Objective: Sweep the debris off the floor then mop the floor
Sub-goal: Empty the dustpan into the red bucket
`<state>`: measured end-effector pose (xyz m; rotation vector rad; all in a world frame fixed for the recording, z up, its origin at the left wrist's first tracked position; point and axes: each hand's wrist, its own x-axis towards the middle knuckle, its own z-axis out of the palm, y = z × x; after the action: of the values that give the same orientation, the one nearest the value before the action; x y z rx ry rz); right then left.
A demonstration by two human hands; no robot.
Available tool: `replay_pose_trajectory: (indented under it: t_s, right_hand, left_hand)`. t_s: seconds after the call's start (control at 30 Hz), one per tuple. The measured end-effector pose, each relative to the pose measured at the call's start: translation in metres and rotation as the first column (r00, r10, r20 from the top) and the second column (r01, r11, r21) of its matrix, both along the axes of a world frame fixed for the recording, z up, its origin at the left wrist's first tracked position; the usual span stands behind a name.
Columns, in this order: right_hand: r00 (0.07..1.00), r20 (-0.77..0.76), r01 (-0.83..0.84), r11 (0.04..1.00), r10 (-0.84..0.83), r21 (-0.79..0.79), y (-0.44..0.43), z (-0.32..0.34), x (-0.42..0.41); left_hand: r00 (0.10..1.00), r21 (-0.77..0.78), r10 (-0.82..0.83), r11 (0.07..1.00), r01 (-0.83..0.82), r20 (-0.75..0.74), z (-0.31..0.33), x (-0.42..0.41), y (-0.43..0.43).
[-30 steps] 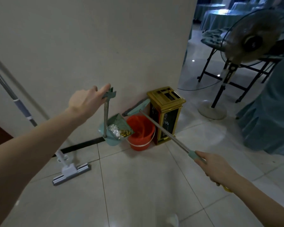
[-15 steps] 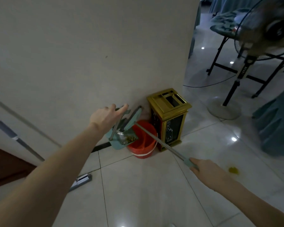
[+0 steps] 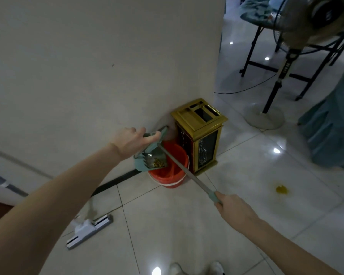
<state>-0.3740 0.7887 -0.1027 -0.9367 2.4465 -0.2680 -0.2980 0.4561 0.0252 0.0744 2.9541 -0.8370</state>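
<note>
My left hand (image 3: 130,140) grips the top of the handle of a teal dustpan (image 3: 150,160). The pan hangs tilted over the red bucket (image 3: 172,172) and holds foil scraps and yellow debris. My right hand (image 3: 233,208) holds the grip end of the broom handle (image 3: 184,169), which slants up-left to the teal broom head (image 3: 163,132) against the wall above the bucket. A white sponge mop (image 3: 89,230) lies on the tiles at lower left, its pole leaning up along the wall. A yellow spot (image 3: 281,189) stains the floor to the right.
A gold and black bin (image 3: 202,135) stands beside the bucket at the wall corner. A standing fan (image 3: 266,116) with a cable, folding chair legs (image 3: 254,56) and a teal cloth-covered table (image 3: 334,132) fill the right side. My shoes (image 3: 197,267) show at the bottom edge.
The dustpan handle has dropped lower and the pan has tipped further over the red bucket. The view has shifted down and closer; the yellow spot came into sight.
</note>
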Motion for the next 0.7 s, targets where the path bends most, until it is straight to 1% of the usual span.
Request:
replay_pose_trajectory:
  t_s: [0.1,0.2,0.3,0.47,0.57,0.63,0.7]
  right_hand:
    - [0.999,-0.038,-0.023,0.999,0.025,0.045,-0.006,-0.010,0.021]
    - [0.997,-0.059,-0.041,0.994,0.047,0.100,-0.006,-0.022,0.042]
    - [0.997,-0.066,-0.025,0.990,0.035,0.138,-0.002,-0.029,0.046]
    - [0.997,-0.065,0.041,0.987,-0.032,0.153,-0.001,-0.029,0.032]
    - [0.995,-0.073,0.080,0.981,-0.068,0.178,0.002,-0.030,0.026]
    - [0.994,-0.061,0.100,0.977,-0.090,0.188,0.007,-0.031,0.022]
    - [0.993,-0.046,0.115,0.975,-0.109,0.190,0.013,-0.029,0.017]
  left_hand:
    - [0.996,-0.058,-0.080,0.995,0.082,0.039,-0.004,-0.004,-0.003]
    - [0.980,-0.103,-0.135,0.983,0.151,0.145,-0.015,-0.006,0.003]
    - [0.961,-0.064,-0.141,0.985,0.160,0.237,-0.026,-0.004,0.016]
    - [0.950,-0.047,-0.141,0.986,0.160,0.277,-0.029,0.002,0.025]
    - [0.971,-0.007,-0.100,0.995,0.104,0.215,-0.027,0.001,0.025]
    - [0.987,-0.025,-0.074,0.997,0.078,0.142,-0.028,0.001,0.023]
    - [0.992,-0.037,-0.084,0.995,0.088,0.093,-0.031,0.003,0.020]
